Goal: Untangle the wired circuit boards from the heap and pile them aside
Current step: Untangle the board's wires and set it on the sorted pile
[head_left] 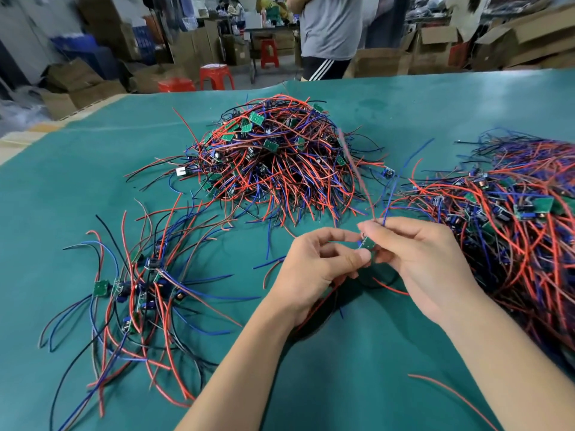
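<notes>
Two hands meet just above the green table cover, near the middle of the view, with one small circuit board caught between them. The left hand curls in from the left, its thumb and fingertips pinching the lower edge of the board. The right hand comes from the right, its thumb and forefinger closed on the board's upper part, where a blue wire and a blurred red wire rise away from the fingers toward the far side of the table. Other red and black wires hang below the hands and trail on the cover (which board they belong to I cannot tell).

To the left of the hands, well apart from them, lies a loose small pile of boards with red, blue and black wires spread out flat. At the right edge, just beside the right wrist, a dense big heap of tangled boards and wires runs out of view. Farther off, beyond the hands, a rounded middle mound of the same wired boards sits on the cover. A single red strand lies near the right forearm.

Past the table edge stand red stools, cardboard boxes and a person in a grey shirt.
</notes>
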